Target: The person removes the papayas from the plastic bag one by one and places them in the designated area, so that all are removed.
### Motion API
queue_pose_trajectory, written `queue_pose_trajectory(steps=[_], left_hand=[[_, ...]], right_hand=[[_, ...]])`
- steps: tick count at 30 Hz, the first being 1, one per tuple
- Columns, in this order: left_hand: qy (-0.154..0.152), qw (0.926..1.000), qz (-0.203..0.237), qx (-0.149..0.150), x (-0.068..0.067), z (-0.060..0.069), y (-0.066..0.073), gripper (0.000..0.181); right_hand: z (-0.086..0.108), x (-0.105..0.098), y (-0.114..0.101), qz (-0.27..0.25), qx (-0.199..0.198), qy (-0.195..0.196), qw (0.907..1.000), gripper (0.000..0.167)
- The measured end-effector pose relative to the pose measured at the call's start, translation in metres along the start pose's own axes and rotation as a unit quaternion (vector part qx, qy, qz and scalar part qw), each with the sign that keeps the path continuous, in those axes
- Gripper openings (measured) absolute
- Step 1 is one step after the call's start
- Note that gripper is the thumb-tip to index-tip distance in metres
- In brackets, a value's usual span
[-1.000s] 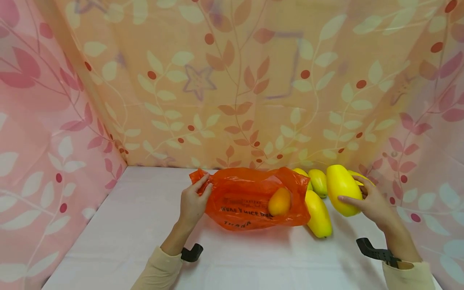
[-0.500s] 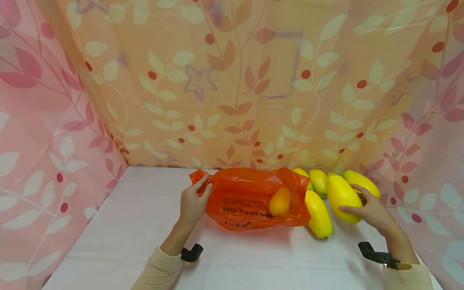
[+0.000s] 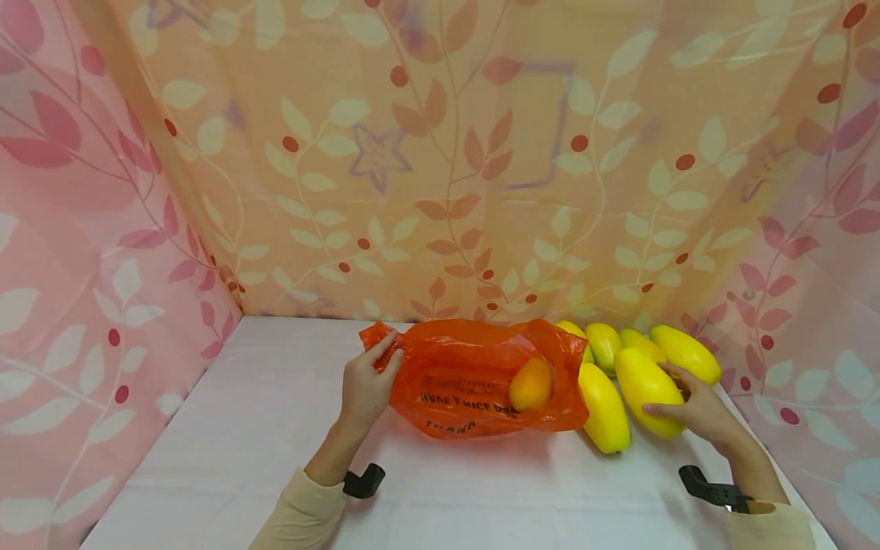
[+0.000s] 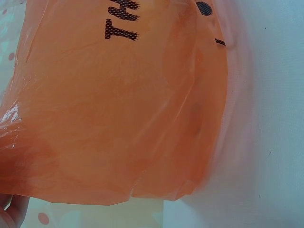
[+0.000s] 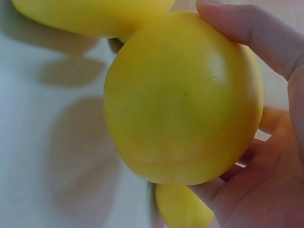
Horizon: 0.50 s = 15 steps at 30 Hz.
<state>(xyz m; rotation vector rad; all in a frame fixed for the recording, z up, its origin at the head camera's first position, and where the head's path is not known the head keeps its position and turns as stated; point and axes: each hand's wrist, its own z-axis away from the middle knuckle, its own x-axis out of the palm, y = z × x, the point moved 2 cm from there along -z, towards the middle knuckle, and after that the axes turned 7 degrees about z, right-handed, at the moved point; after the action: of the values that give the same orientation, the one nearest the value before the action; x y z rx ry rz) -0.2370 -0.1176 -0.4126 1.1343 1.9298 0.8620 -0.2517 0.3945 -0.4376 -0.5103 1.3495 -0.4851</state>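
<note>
My left hand [image 3: 366,383] pinches the left end of a red-orange plastic bag [image 3: 447,359] with dark printed lettering; that bag also fills the left wrist view. An orange-yellow fruit [image 3: 531,384] shows at the bag's right end. At the right, my right hand [image 3: 701,405] grips a large yellow papaya [image 3: 649,391], thumb on the near side and fingers round the back. The right wrist view shows the papaya [image 5: 183,99] against the palm, over its shadow on the cloth. Another long yellow papaya [image 3: 605,409] lies between the bag and the held one.
Several more yellow fruits lie behind, among them one [image 3: 686,354] at the far right and one [image 3: 604,347] beside the bag. A white cloth [image 3: 227,428] covers the table. Patterned curtains [image 3: 440,153] close off the back and sides.
My right hand has lowered the papaya and drawn it towards me, uncovering fruits behind it. The left hand and bag have stayed nearly still.
</note>
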Motion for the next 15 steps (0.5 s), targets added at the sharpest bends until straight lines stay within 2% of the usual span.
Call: queue_pose_trajectory(steps=[6, 15], left_hand=[[-0.003, 1.0000, 0.001, -0.006, 0.000, 0.000, 0.000, 0.035], [0.002, 1.0000, 0.003, 0.006, 0.001, 0.000, -0.001, 0.035]], right_hand=[[-0.003, 0.005, 0.009, 0.007, 0.000, -0.005, 1.0000, 0.097], [-0.007, 0.009, 0.014, 0.019, 0.029, -0.036, 0.9987, 0.097]])
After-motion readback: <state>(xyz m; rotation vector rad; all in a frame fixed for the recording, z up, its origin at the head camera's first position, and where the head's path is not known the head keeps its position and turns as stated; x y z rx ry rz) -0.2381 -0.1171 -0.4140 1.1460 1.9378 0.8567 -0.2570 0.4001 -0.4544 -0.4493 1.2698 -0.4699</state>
